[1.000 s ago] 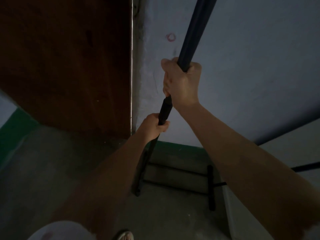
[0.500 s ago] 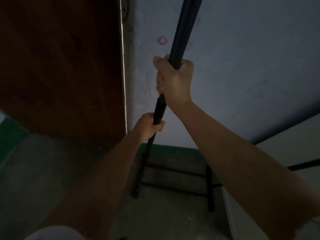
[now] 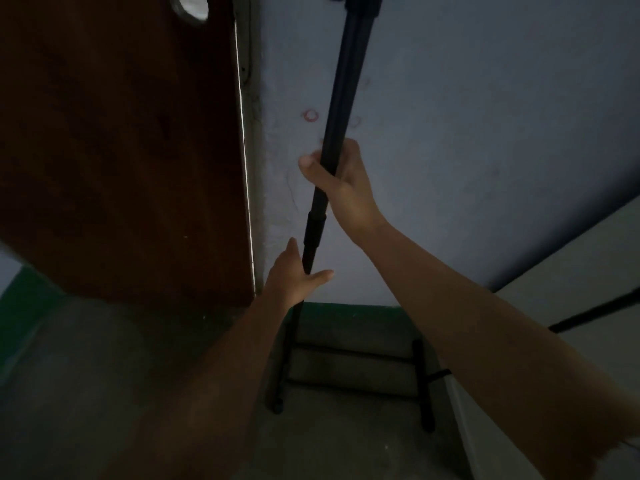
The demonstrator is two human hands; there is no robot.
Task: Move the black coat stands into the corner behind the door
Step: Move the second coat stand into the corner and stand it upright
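A black coat stand (image 3: 346, 81) stands almost upright in the dim corner between the brown door (image 3: 121, 150) and the pale wall (image 3: 485, 133). Its barred base (image 3: 349, 355) rests on the floor against the green skirting. My right hand (image 3: 346, 188) is wrapped loosely round the pole at mid height, thumb on the left side. Lower down, my left hand (image 3: 294, 275) has its fingers stretched out, and the pole passes between thumb and forefinger. The top of the stand is cut off by the frame edge.
A white panel (image 3: 571, 271) rises on the right, close to the base's right foot. A second black rod (image 3: 595, 311) slants across it. Grey concrete floor (image 3: 86, 375) spreads to the left, in front of the door.
Both hands have loosened: the left went from a closed grip to outstretched fingers, and the right grip has relaxed. The view has tilted up, and the stand now sits closer to upright.
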